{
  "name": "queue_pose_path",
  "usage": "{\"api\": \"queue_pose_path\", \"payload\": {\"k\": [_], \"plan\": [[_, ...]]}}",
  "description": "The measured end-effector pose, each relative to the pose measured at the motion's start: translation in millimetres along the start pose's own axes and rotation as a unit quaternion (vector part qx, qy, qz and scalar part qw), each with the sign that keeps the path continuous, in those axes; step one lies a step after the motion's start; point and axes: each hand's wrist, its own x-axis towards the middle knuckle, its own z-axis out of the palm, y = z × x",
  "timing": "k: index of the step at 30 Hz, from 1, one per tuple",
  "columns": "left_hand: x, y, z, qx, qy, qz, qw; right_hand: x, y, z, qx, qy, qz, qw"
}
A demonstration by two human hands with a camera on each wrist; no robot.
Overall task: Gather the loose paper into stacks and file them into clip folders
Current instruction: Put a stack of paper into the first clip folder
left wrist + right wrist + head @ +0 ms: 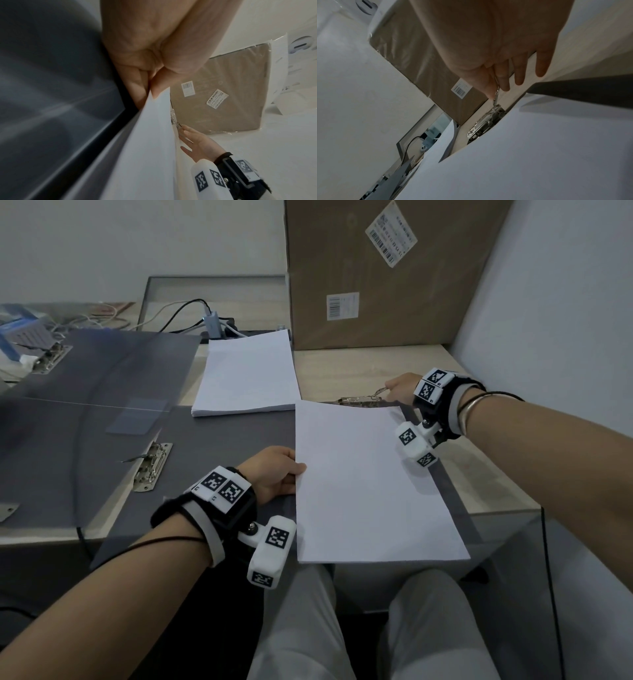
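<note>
A white paper stack lies over an open dark grey clip folder at the desk's front right. My left hand pinches the stack's left edge, thumb on top. My right hand pinches the raised lever of the folder's metal clip at the far end of the sheets; its other fingers stretch out. A second, thicker paper stack rests farther back on the desk.
Two more open grey folders with metal clips cover the left of the desk. A large cardboard box stands at the back right against the wall. Cables and a USB hub lie behind. The desk edge is near my knees.
</note>
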Motion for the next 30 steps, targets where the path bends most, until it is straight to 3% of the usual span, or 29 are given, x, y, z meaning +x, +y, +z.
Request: {"api": "queue_pose_path", "payload": {"k": [5, 14, 30], "plan": [[1.9, -2.0, -4.3, -0.020, 0.000, -0.003, 1.000, -2.5, 1.7, -2.4, 0.008, -0.025, -0.012, 1.000], [5.9, 1.9, 0.2, -0.012, -0.001, -0.009, 1.000, -6.9, 2.5, -2.0, -0.013, -0.020, -0.018, 1.000], [29.4, 15.2, 12.6, 0.003, 0.014, -0.044, 0.999, -6.3, 5.8, -4.5, 0.058, 0.003, -0.059, 0.997]]}}
